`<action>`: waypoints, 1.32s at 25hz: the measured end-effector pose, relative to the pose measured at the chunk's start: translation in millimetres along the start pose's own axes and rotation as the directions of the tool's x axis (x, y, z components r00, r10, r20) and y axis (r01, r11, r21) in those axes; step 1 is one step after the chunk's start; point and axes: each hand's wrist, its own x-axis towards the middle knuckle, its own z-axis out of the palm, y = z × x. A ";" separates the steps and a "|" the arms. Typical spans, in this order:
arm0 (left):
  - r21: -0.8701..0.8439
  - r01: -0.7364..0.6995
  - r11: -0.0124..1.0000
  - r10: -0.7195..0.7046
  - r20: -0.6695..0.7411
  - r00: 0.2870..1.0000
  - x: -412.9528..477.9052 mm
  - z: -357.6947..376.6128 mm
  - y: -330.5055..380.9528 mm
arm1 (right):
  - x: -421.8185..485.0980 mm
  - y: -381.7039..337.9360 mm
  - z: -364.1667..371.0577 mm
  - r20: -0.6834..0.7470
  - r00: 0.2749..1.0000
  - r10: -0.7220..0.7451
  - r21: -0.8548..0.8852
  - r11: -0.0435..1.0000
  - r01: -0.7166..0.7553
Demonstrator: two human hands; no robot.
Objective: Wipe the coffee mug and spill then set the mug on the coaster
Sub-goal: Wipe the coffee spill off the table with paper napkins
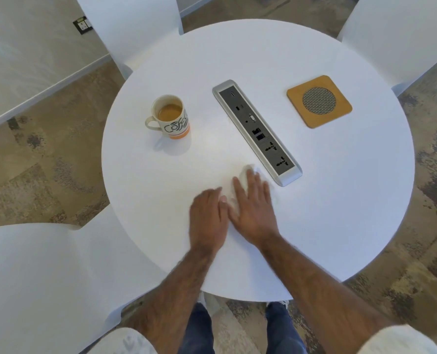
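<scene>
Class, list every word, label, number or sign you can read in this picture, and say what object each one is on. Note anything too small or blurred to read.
"Coffee", in black looping letters on the side of the mug; the last letters curve out of sight.
Socket strip: only ports and sockets show, with no readable labels.
Wall plate: too small to read.
Coaster: no text.

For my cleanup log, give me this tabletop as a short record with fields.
table: round white table
mug: coffee mug, holds coffee, left of power strip
coaster: wooden coaster, bare, right of strip
cloth: white cloth under both hands
left hand: left hand flat on cloth
right hand: right hand flat on cloth
spill: not discernible
</scene>
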 end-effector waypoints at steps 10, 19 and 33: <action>0.342 -0.136 0.930 0.078 0.178 0.981 -2.1 -4.2 -72.9 | -69.0 12.8 18.4 0.105 0.987 -0.124 -0.221 0.965 0.144; 0.317 -0.148 0.937 0.083 0.210 0.974 1.0 -11.6 -77.1 | -171.4 59.8 -2.0 0.084 0.946 0.314 -0.255 0.924 -0.284; -0.075 0.011 0.997 0.003 0.180 0.984 19.5 -50.2 -96.5 | 29.0 -64.9 21.7 0.166 0.976 -0.142 -0.176 0.969 0.171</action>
